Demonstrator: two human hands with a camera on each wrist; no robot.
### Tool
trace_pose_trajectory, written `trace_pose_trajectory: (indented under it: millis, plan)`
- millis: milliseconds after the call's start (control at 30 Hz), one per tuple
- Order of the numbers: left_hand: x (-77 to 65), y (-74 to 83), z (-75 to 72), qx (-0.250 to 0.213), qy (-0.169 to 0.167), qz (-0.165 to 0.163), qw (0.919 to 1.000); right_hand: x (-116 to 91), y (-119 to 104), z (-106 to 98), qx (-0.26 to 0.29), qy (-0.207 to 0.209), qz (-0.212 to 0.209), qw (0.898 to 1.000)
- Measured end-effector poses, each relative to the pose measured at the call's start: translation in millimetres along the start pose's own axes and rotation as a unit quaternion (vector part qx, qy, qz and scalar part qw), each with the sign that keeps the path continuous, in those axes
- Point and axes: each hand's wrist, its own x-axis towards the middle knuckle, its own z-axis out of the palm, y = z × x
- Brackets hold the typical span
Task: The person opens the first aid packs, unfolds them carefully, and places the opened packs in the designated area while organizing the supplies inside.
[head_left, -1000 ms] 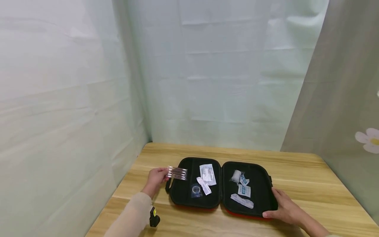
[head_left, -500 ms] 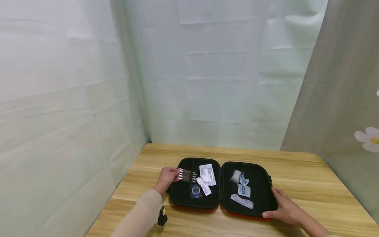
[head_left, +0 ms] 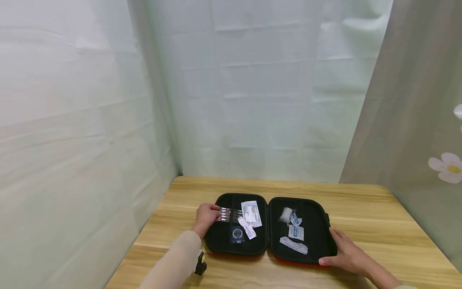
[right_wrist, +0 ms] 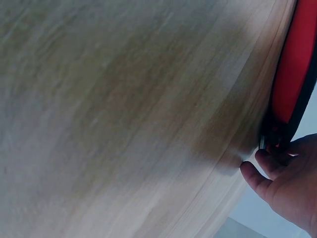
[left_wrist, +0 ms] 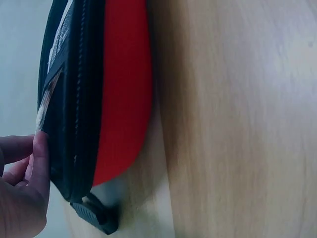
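Note:
A black-lined case with a red shell (head_left: 245, 249) lies unfolded on the table. In the head view my left hand (head_left: 206, 216) is at its left side, pinching the end of a clear pack of cotton swabs (head_left: 225, 215) between thumb and fingers. The pack's far part passes under a dark strap in the left half. In the left wrist view the hand (left_wrist: 25, 178) grips the pack (left_wrist: 48, 101) beside the zipped rim. My right hand (head_left: 346, 253) rests against the case's near right corner, fingers spread; the right wrist view shows fingertips touching the rim by the zipper.
The left half also holds white paper packets (head_left: 251, 213) and a roll of tape in a clear bag (head_left: 237, 234). In the right half lie a white bandage roll (head_left: 286, 215), small blue-white sachets (head_left: 296, 232) and a long white packet (head_left: 294, 245). Curtains surround the wooden table (head_left: 382, 224).
My left hand has moved right with the swab pack, from outside the case's left edge to over the left half, sliding the pack under the strap. The right hand has stayed put.

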Motion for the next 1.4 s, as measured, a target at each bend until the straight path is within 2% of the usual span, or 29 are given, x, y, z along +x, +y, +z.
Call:
trace_pose_trajectory:
  millis: [233, 467, 767, 933, 1067, 1233, 1400]
  plan:
    - [-1.4, 1.0, 3.7, 0.024, -0.009, 0.012, 0.9996, 2.4, 1.9, 0.8, 0.008, -0.011, 0.011, 1.000]
    - [-2.8, -0.9, 11.1, 0.051, -0.036, 0.019, 0.9979, 2.4, 2.5, 2.7, 0.011, -0.017, 0.019, 1.000]
    - [-8.9, -2.5, 26.2, 0.021, -0.080, -0.004, 0.9965, 2.8, 0.8, 5.0, 0.009, -0.017, 0.019, 1.000]
    - [-10.4, -3.3, 30.4, 0.009, -0.090, -0.005, 0.9959, 2.9, -0.1, 4.5, 0.008, -0.017, 0.023, 1.000]
    - [-10.5, -3.0, 30.2, 0.031, -0.086, 0.000, 0.9958, 2.9, -0.4, 3.0, 0.008, -0.018, 0.025, 0.999]
    - [-9.1, 1.5, 25.9, 0.072, -0.057, 0.024, 0.9955, 2.3, -1.0, 0.2, 0.010, -0.018, 0.025, 0.999]
    - [-7.4, 6.6, 23.9, 0.076, -0.043, 0.046, 0.9952, 3.4, -1.4, 0.0, 0.009, -0.023, 0.036, 0.999]
